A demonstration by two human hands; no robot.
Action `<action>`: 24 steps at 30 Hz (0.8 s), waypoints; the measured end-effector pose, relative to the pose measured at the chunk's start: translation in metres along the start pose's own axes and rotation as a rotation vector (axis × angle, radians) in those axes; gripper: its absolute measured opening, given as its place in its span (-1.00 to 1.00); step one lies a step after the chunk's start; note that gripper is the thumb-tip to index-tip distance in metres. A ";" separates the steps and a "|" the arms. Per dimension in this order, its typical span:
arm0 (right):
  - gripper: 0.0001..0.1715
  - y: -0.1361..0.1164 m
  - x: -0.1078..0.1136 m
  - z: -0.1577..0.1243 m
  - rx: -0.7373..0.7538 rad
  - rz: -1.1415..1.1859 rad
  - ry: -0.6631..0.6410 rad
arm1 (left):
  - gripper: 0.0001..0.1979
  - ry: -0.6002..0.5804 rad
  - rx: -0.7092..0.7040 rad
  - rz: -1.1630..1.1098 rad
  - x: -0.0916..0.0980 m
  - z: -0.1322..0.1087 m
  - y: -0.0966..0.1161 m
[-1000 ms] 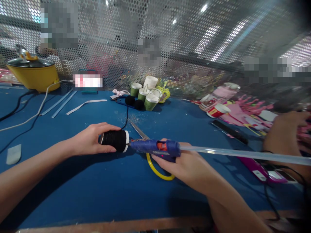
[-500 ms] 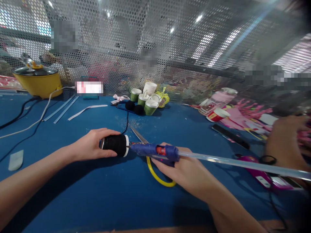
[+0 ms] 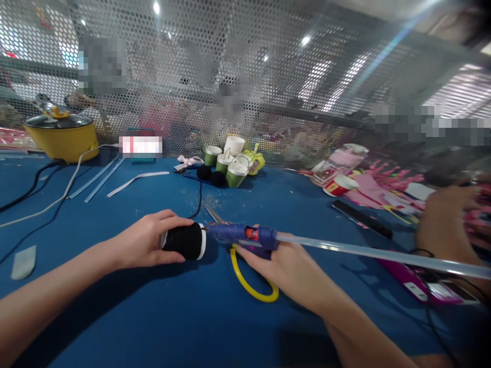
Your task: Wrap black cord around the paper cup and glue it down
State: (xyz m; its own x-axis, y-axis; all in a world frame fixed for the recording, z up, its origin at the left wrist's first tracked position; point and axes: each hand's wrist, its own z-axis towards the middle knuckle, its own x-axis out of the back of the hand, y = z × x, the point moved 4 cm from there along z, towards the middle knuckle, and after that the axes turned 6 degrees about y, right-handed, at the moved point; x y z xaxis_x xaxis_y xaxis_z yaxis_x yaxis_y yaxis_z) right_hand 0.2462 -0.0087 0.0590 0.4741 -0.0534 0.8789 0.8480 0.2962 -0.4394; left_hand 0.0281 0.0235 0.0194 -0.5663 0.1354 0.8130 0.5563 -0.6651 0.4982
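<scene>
My left hand (image 3: 148,240) is wrapped round a cup (image 3: 184,241) wound with black cord, lying on its side with its white rim facing right. A strand of black cord runs from it toward two black balls (image 3: 210,176) at the back. My right hand (image 3: 286,260) grips a blue glue gun (image 3: 243,238), its nozzle at the cup's rim. A long clear glue stick (image 3: 364,250) sticks out of the gun's rear. Scissors with yellow handles (image 3: 249,289) lie under the gun, partly hidden by it.
Green and white cups (image 3: 237,174) stand at the back. A yellow pot (image 3: 63,140) and ribbon strips (image 3: 134,180) are at the left. To the right are a red paper cup (image 3: 339,185), a black case (image 3: 360,219), a purple device (image 3: 406,276) and another person's arm (image 3: 437,225).
The black cup has tilted slightly in my left hand, its rim turning a little downward. The glue gun has shifted slightly left relative to the picture. The camera view has moved a little.
</scene>
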 end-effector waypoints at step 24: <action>-0.79 0.000 0.000 0.001 -0.025 -0.042 -0.018 | -0.45 -0.029 -0.046 -0.028 0.001 0.000 0.002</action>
State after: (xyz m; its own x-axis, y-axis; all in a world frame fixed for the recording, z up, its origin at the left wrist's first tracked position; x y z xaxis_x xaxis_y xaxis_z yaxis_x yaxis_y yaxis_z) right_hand 0.2459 -0.0074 0.0594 0.4343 -0.0484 0.8995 0.8726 0.2704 -0.4067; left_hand 0.0288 0.0227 0.0209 -0.5629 0.1754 0.8077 0.5116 -0.6936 0.5072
